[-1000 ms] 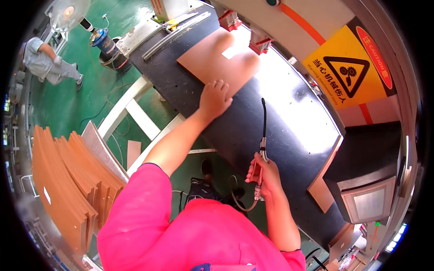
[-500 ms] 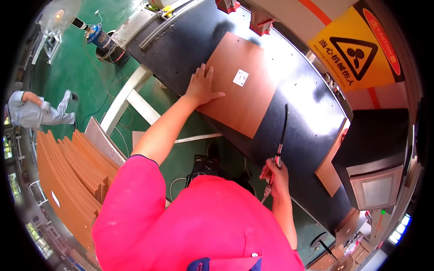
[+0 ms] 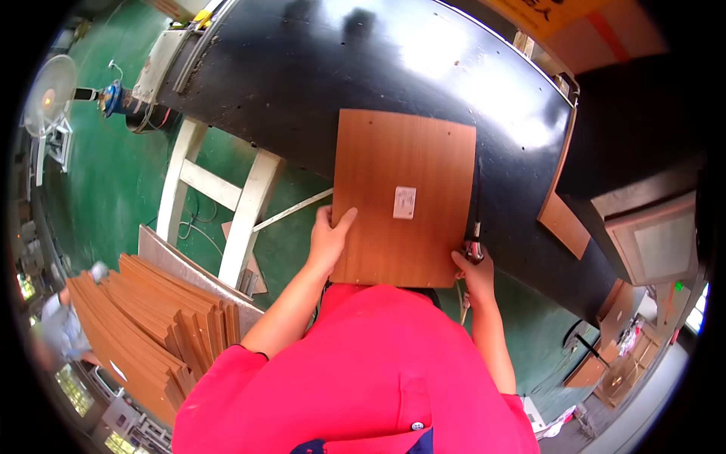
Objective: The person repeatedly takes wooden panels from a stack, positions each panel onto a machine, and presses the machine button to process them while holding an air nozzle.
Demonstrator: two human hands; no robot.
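Note:
A brown wood-grain panel (image 3: 404,246) with a white label (image 3: 404,203) lies between my hands, partly over the black table (image 3: 302,91) and reaching back to my body. My left hand (image 3: 331,236) grips its left edge, thumb on top and fingers out of sight below. At the lower right edge, my right hand (image 3: 475,272) is closed round an air gun (image 3: 473,246) with a long black nozzle, its thumb at the panel's edge.
Brown panels (image 3: 144,325) stand stacked at the lower left, beside a white frame (image 3: 208,185). A fan (image 3: 51,97) is at the far left, with a person (image 3: 64,325) below. On the right are another panel (image 3: 563,223) and a screen (image 3: 654,242).
The labelled panel has come across the table towards my body and turned squarer to me. My left hand has gone from lying on it to gripping its edge. My right hand has come beside it.

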